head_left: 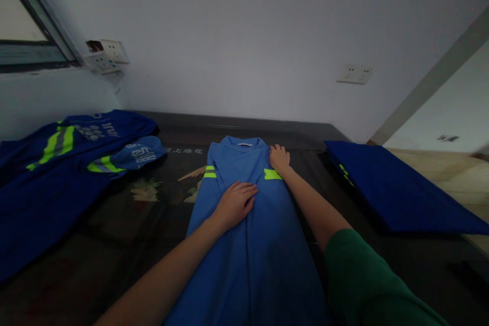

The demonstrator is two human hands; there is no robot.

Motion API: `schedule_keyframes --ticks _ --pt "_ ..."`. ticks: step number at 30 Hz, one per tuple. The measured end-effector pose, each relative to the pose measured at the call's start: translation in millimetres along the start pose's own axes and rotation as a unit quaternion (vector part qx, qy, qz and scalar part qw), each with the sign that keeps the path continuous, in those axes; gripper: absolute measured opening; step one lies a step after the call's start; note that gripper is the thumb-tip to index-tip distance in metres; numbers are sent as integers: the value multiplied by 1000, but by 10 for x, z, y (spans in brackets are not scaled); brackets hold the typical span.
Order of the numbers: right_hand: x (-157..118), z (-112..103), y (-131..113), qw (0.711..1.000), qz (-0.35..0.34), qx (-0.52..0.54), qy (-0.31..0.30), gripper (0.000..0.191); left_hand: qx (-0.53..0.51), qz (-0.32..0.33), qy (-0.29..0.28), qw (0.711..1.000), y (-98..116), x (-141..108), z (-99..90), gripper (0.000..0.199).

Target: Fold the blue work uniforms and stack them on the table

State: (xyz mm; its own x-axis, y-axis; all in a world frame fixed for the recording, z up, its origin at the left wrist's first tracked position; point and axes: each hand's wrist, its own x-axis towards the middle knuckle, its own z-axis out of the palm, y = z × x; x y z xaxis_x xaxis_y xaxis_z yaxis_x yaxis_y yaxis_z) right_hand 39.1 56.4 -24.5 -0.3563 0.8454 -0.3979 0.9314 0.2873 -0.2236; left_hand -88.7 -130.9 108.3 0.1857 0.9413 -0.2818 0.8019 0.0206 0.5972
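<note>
A light blue work jacket (263, 239) with yellow-green reflective bands lies front up, its collar (242, 142) toward the wall and its lower end running out of view. My left hand (237, 202) rests flat on the chest of the jacket near the front seam, fingers stretched toward the right. At the right shoulder edge, above the reflective band, my right hand (280, 158) presses down with its fingers spread. Neither hand visibly grips the cloth.
Darker blue garments (42, 198) with reflective bands lie loosely at the left. A folded blue garment (397, 188) sits at the right. Below everything is a dark table (301, 135) with painted pictures, against a white wall with sockets (356, 74).
</note>
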Motion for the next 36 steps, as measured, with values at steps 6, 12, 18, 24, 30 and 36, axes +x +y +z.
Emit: schedule_keyframes --ticks 6,12,18,24,30,36 --pt "-370 -221 -251 989 -119 66 50 38 -13 -37 85 996 5 7 -69 21" --pt "-952 -355 -381 942 -274 195 -15 15 -12 -124 94 988 -27 23 -67 16" --pt "-1156 -354 -501 947 -310 77 -22 29 -43 -169 79 982 -64 27 -30 14" --pt "-1252 -248 -534 947 -313 68 -4 39 -27 -174 68 982 -24 32 -55 15" --pt "-1216 -389 -414 936 -253 245 17 36 -24 -173 65 983 3 24 -77 7" --pt "-1695 -484 -231 933 -295 206 -24 42 -30 -168 66 983 -33 16 -51 6"
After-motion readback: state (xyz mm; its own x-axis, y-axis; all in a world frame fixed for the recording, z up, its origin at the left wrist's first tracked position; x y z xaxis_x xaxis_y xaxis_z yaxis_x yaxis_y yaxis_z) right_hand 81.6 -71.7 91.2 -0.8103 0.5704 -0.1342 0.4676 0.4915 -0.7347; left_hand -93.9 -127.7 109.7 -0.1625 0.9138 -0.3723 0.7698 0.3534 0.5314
